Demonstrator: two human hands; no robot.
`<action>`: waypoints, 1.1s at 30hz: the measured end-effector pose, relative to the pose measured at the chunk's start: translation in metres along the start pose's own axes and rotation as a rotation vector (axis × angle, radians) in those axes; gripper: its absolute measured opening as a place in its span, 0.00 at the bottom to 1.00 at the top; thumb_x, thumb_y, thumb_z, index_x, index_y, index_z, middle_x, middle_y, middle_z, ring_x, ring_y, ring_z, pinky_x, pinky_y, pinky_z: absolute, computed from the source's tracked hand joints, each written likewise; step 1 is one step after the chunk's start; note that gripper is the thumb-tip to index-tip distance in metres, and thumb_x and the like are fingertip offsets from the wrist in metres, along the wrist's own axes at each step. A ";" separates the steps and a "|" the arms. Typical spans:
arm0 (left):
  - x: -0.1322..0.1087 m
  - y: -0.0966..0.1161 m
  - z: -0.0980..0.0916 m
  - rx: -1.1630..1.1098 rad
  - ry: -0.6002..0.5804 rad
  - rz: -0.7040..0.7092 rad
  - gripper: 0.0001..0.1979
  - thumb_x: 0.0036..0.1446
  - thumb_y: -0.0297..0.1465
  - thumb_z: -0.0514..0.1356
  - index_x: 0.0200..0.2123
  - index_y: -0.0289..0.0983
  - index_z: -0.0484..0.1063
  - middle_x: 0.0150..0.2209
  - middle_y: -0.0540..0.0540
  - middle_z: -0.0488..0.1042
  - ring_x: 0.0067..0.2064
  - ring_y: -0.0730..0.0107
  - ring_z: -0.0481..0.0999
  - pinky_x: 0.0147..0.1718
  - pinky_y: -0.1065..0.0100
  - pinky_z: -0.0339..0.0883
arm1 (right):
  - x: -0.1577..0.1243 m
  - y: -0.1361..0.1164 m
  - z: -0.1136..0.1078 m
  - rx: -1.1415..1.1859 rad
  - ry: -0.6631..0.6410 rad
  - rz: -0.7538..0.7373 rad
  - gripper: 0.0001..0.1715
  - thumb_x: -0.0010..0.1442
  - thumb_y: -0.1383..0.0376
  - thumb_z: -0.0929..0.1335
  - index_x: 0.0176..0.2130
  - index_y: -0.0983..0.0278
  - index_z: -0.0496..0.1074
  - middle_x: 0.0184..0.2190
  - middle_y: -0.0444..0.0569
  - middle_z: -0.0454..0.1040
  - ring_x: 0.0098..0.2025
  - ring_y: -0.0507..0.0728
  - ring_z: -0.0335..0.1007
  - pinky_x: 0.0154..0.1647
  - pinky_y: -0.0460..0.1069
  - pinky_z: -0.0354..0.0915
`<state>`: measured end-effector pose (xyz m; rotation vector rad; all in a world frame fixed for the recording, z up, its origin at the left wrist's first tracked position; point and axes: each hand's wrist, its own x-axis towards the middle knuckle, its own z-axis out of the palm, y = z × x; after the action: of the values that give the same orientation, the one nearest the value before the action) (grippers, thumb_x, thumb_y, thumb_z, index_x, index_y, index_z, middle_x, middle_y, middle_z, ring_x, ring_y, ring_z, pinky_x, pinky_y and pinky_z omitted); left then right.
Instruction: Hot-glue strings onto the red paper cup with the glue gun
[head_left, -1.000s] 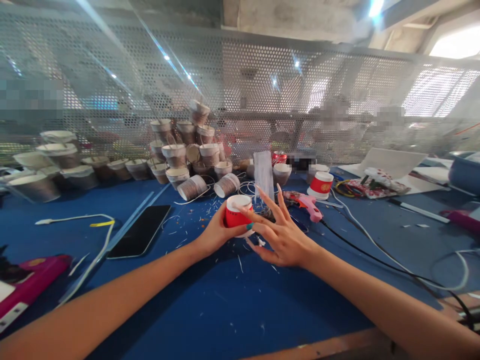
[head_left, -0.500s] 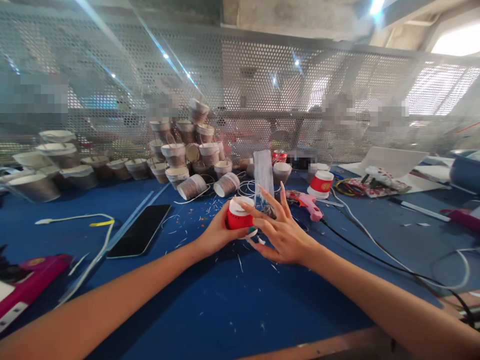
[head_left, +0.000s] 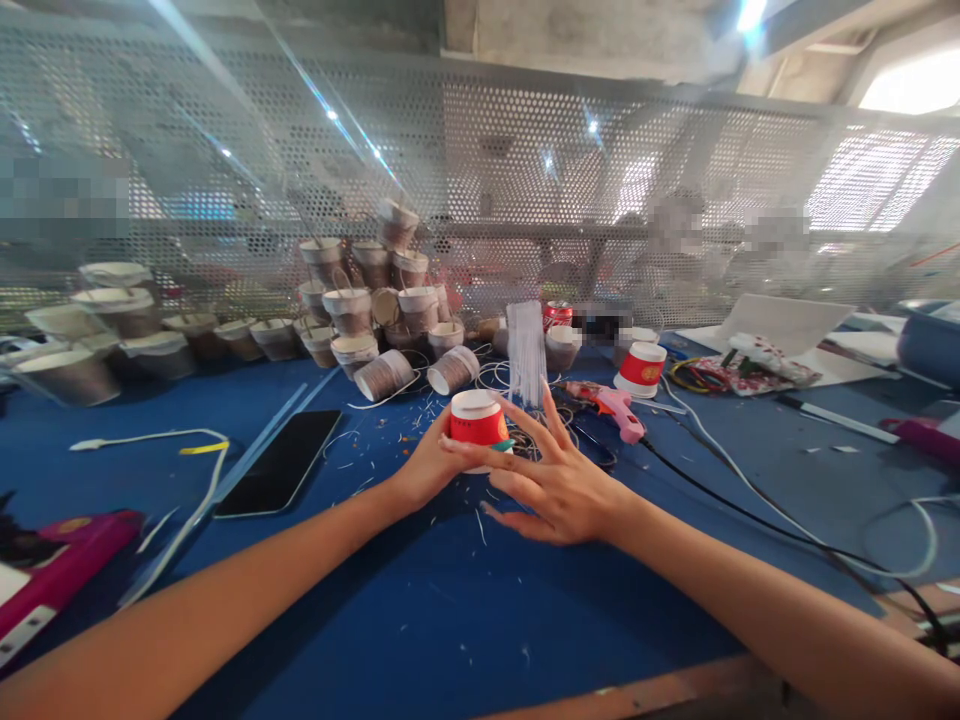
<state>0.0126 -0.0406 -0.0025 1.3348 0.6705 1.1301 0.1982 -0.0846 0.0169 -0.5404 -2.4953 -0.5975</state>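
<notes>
A small red paper cup (head_left: 478, 423) with a white base stands upside down just above the blue table (head_left: 450, 620). My left hand (head_left: 424, 470) wraps round its left side and grips it. My right hand (head_left: 551, 482) lies against the cup's right side with long-nailed fingers spread out and fanned, the fingertips touching the cup's lower rim. A pink glue gun (head_left: 611, 406) lies just behind my right hand. A bundle of clear glue sticks (head_left: 526, 350) stands upright behind the cup.
Several brown wrapped cups (head_left: 375, 310) are piled at the back, more at the far left (head_left: 105, 320). A black phone (head_left: 279, 474) lies left, another red cup (head_left: 641, 368) right, black and white cables (head_left: 750, 500) run right. A perforated metal screen (head_left: 480, 180) closes off the back.
The cup has turned a little and come upright in my left hand. My right hand has dropped slightly, its fingers sliding across the cup's front.
</notes>
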 end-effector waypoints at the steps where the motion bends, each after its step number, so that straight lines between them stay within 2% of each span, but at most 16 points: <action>1: 0.000 0.000 0.000 -0.019 -0.005 0.001 0.27 0.37 0.27 0.68 0.45 0.38 0.67 0.41 0.45 0.75 0.42 0.62 0.74 0.43 0.60 0.67 | -0.001 0.001 0.000 0.020 0.017 -0.026 0.09 0.59 0.60 0.63 0.38 0.62 0.66 0.58 0.45 0.63 0.65 0.68 0.35 0.59 0.75 0.35; 3: 0.001 0.000 0.001 -0.016 0.024 0.000 0.28 0.35 0.27 0.69 0.44 0.38 0.67 0.41 0.46 0.75 0.42 0.62 0.74 0.44 0.60 0.66 | -0.004 0.003 0.002 0.069 0.090 -0.041 0.06 0.59 0.62 0.64 0.38 0.61 0.66 0.53 0.45 0.69 0.62 0.64 0.50 0.60 0.70 0.46; 5: 0.002 0.000 0.001 0.031 0.082 -0.008 0.29 0.33 0.26 0.70 0.43 0.37 0.67 0.40 0.46 0.75 0.42 0.62 0.73 0.44 0.59 0.66 | -0.007 0.007 0.004 0.141 0.215 0.025 0.08 0.58 0.65 0.65 0.41 0.60 0.66 0.46 0.45 0.75 0.53 0.58 0.64 0.56 0.62 0.59; 7: 0.003 -0.001 0.002 0.081 0.118 -0.008 0.29 0.33 0.27 0.70 0.42 0.37 0.66 0.39 0.46 0.75 0.41 0.61 0.73 0.43 0.58 0.66 | -0.009 0.010 0.006 0.232 0.346 0.172 0.12 0.58 0.66 0.66 0.44 0.60 0.66 0.38 0.46 0.77 0.43 0.55 0.70 0.47 0.55 0.67; 9: 0.004 0.000 0.002 0.109 0.125 0.004 0.28 0.35 0.28 0.69 0.42 0.37 0.66 0.39 0.45 0.74 0.41 0.61 0.73 0.43 0.57 0.66 | -0.011 0.012 0.008 0.320 0.408 0.324 0.11 0.58 0.66 0.66 0.43 0.61 0.69 0.32 0.46 0.77 0.37 0.54 0.72 0.38 0.51 0.70; 12: 0.005 0.000 0.002 0.143 0.131 0.017 0.28 0.35 0.28 0.69 0.43 0.37 0.66 0.40 0.45 0.74 0.42 0.60 0.73 0.46 0.55 0.65 | -0.012 0.015 0.008 0.434 0.362 0.439 0.06 0.58 0.66 0.66 0.36 0.60 0.73 0.30 0.45 0.78 0.33 0.53 0.73 0.35 0.49 0.70; 17: 0.006 -0.001 -0.001 0.177 0.149 0.026 0.30 0.37 0.30 0.69 0.46 0.37 0.65 0.42 0.44 0.73 0.44 0.60 0.72 0.47 0.55 0.64 | -0.011 0.016 0.008 0.568 0.222 0.549 0.12 0.58 0.68 0.64 0.39 0.57 0.76 0.35 0.43 0.79 0.37 0.53 0.76 0.40 0.48 0.72; 19: 0.007 -0.002 -0.002 0.181 0.156 0.028 0.30 0.37 0.30 0.69 0.46 0.37 0.64 0.43 0.43 0.73 0.44 0.60 0.72 0.48 0.54 0.63 | -0.010 0.015 0.008 0.637 0.220 0.591 0.14 0.58 0.70 0.63 0.39 0.58 0.76 0.36 0.44 0.79 0.38 0.53 0.76 0.41 0.49 0.72; 22: 0.007 -0.003 -0.003 0.169 0.157 0.021 0.30 0.37 0.30 0.69 0.46 0.37 0.64 0.42 0.43 0.73 0.44 0.60 0.72 0.47 0.54 0.64 | -0.009 0.013 0.008 0.785 0.214 0.742 0.10 0.55 0.69 0.66 0.36 0.61 0.77 0.34 0.46 0.79 0.36 0.54 0.76 0.40 0.49 0.72; 25: 0.007 -0.003 -0.002 0.169 0.159 0.016 0.32 0.35 0.30 0.70 0.46 0.37 0.63 0.43 0.43 0.73 0.44 0.59 0.72 0.48 0.53 0.64 | -0.010 0.014 0.007 0.931 0.226 0.919 0.05 0.49 0.66 0.71 0.31 0.63 0.76 0.31 0.48 0.79 0.33 0.56 0.77 0.36 0.50 0.73; 27: 0.007 -0.002 -0.003 0.198 0.160 0.023 0.33 0.34 0.30 0.70 0.47 0.37 0.63 0.43 0.43 0.72 0.45 0.59 0.71 0.48 0.53 0.63 | -0.011 0.016 0.006 0.983 0.230 1.001 0.05 0.46 0.66 0.72 0.28 0.64 0.74 0.28 0.48 0.79 0.31 0.56 0.77 0.32 0.50 0.73; 33: 0.007 -0.001 -0.003 0.319 0.176 0.139 0.33 0.33 0.30 0.70 0.45 0.38 0.64 0.44 0.44 0.71 0.48 0.57 0.69 0.51 0.52 0.59 | -0.010 0.020 0.003 1.002 0.072 1.030 0.04 0.44 0.67 0.73 0.25 0.63 0.74 0.21 0.47 0.77 0.26 0.56 0.76 0.28 0.49 0.72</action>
<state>0.0122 -0.0328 -0.0021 1.5823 0.9280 1.3017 0.2146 -0.0695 0.0145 -1.1502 -1.7312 0.9306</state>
